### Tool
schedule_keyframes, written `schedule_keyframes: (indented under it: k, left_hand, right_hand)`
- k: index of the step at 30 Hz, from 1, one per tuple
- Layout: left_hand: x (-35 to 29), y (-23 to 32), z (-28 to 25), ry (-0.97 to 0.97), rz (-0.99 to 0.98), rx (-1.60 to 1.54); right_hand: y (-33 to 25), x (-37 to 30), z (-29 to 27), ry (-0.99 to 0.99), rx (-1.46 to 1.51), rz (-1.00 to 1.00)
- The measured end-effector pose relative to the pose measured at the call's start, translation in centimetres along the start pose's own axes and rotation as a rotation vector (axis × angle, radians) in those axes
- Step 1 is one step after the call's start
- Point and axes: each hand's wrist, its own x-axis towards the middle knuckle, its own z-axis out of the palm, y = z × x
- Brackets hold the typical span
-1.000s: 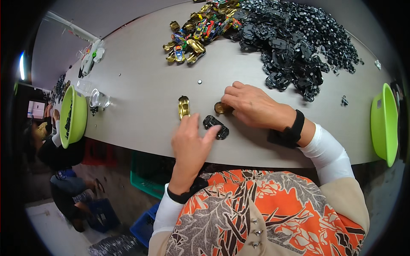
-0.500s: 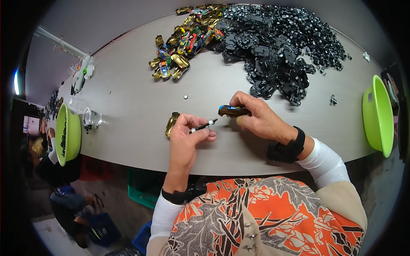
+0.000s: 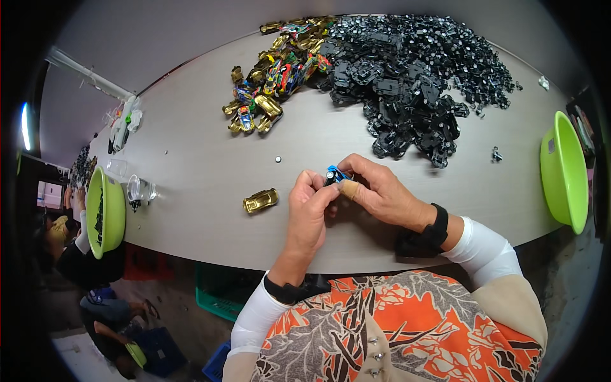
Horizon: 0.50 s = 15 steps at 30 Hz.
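In front of my chest the two hands meet over a small blue toy car body (image 3: 344, 172). Fingers of my right hand (image 3: 385, 197), one with a tan bandage on it, are closed round this body. My left hand (image 3: 307, 207) is closed in a pinch at its left end, on a black axle with a silver-faced wheel (image 3: 330, 175). The axle's far part is hidden by fingers. To the left of my left hand a gold toy car body (image 3: 261, 201) lies on the table, apart from it. A loose small wheel (image 3: 278, 159) lies farther back.
At the back are piles of gold and coloured car bodies (image 3: 269, 105), black chassis (image 3: 414, 95) and wheel axles (image 3: 484, 70). Green basins stand left (image 3: 113, 213) and right (image 3: 564, 178). A clear cup (image 3: 139, 189) stands beside the left basin. Other people are at far left.
My left hand has moved right, bringing the axle against the toy car body in my right hand. The right hand has lowered slightly and tilted the body. The gold body now shows fully.
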Motion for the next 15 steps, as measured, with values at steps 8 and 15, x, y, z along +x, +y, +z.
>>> schedule_keyframes:
  k: [8,15]
  left_hand:
    - [-0.5,0.4,-0.9,-0.15,0.006,0.113]
    - [-1.4,1.8,-1.9,-0.257,-0.173,0.104]
  right_hand:
    - [-0.4,0.0,-1.3,-0.169,0.146,0.137]
    - [-1.1,0.1,-2.0,-0.317,-0.081,0.134]
